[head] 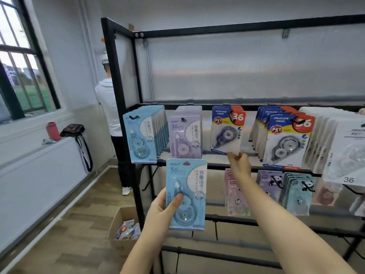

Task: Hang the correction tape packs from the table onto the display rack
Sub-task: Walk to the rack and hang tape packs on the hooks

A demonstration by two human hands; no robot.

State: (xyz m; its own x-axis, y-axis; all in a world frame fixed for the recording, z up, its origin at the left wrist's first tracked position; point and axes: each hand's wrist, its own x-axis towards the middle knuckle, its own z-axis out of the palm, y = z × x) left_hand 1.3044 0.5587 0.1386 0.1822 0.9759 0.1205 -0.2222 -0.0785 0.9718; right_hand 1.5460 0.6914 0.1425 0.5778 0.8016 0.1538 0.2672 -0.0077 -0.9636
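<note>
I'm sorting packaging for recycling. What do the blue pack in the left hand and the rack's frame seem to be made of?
Blue pack: matte printed card with a clear, glossy plastic blister, judging by glints over the dispenser. Rack frame: black-painted metal bars, probably steel; square section, bolted corner.

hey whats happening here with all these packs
A person is stocking a display rack with correction tape packs. The left hand holds a light blue pack upright, below the matching blue row and not yet hung. The right hand reaches up and pinches the bottom edge of a blue-and-red pack already on its hook. A cardboard box sits on the floor beside the rack.
</note>
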